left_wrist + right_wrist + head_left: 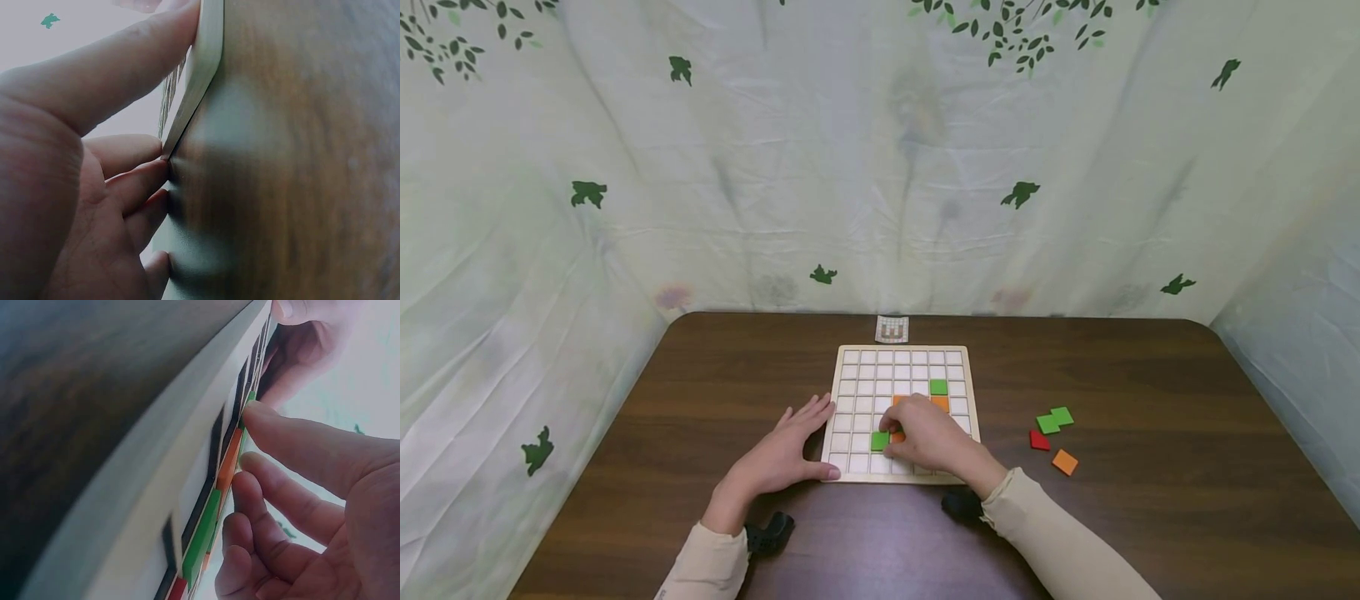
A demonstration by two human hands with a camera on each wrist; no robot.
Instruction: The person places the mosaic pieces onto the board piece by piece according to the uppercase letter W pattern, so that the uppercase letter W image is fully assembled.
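Observation:
A white grid board [859,477] with a pale wooden frame lies on the table, bearing square coloured tiles. My left hand [786,454] rests at its left side, fingers straight along the edge and thumb at the near left corner. Over the lower middle cells, my right hand [928,433] pinches a green tile [880,442] between bent thumb and index finger. An orange tile [897,437] shows just under those fingers. Another green tile [203,531] and a red tile [178,589] sit along the board in the right wrist view; the hand hides them in the head view.
Farther up the board are a green tile [938,387] and an orange tile [940,404]. Loose on the table to the right lie two green tiles [1048,425], a red tile [1039,440] and an orange tile [1064,462]. A small printed card [892,329] lies behind the board.

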